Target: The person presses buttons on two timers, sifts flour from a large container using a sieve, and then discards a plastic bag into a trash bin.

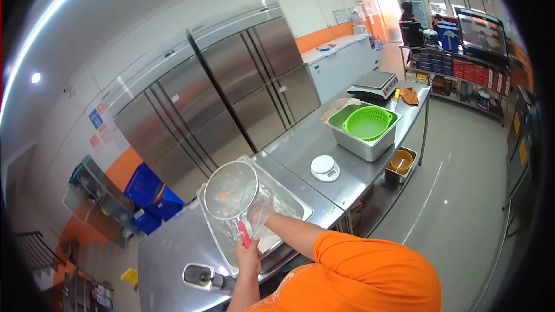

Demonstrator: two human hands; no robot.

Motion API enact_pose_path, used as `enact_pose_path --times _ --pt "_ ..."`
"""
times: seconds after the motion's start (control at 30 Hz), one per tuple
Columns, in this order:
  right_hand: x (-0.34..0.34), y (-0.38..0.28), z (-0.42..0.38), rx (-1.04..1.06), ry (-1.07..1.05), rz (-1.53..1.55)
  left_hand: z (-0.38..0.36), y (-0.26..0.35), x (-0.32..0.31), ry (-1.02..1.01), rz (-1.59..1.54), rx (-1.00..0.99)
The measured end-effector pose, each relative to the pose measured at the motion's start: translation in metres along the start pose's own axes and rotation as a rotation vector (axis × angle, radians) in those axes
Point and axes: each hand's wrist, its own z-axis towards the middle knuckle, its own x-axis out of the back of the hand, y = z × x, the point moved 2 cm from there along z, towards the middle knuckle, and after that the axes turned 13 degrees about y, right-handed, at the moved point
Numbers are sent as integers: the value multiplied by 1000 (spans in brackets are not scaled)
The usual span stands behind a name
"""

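Observation:
My left hand [248, 257] is closed around the red handle [244, 234] of a large round mesh strainer [231, 188]. The strainer is tilted above a rectangular metal tray [297, 202], and small orange-brown bits show on its mesh. White powdery material [272, 237] lies in the tray. My right hand [261, 214], in a clear plastic glove, is over the tray beside the strainer's lower right rim. Its fingers are blurred by the glove, so their grip cannot be made out.
A small metal container [198, 276] stands left of the tray. To the right are a white kitchen scale [325, 168], a green basket [367, 123] in a deep metal pan [370, 149], and a larger scale [374, 83]. Steel refrigerators [231, 75] line the wall behind the table.

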Motion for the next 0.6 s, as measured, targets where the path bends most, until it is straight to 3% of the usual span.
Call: enact_pose_path --times 0.13,0.2,0.27,0.33,0.4,0.43,0.47,0.5,0.57,0.6 --pt "-23 18 2 117 63 -72 4 1 14 -27 -41 110" --pt "-28 32 -4 276 76 196 9 -3 30 -23 -110 124" --pt "-22 49 -13 335 -42 178 5 8 47 5 -171 107" --pt "-39 52 -7 557 -280 10 3 14 63 7 -134 105" --pt "-45 61 4 528 -399 -70 0 25 85 14 -90 63" --pt "-80 82 22 535 -413 -88 0 27 92 20 -77 56" --pt "-49 76 12 457 -465 -119 0 30 99 37 -102 38" --pt "-86 97 27 584 -464 -160 -1 31 106 74 -98 29" --pt "-51 82 2 1103 -465 -422 -8 34 115 114 -86 23" --pt "-52 77 -4 1138 -502 -419 -10 34 117 112 -97 3"
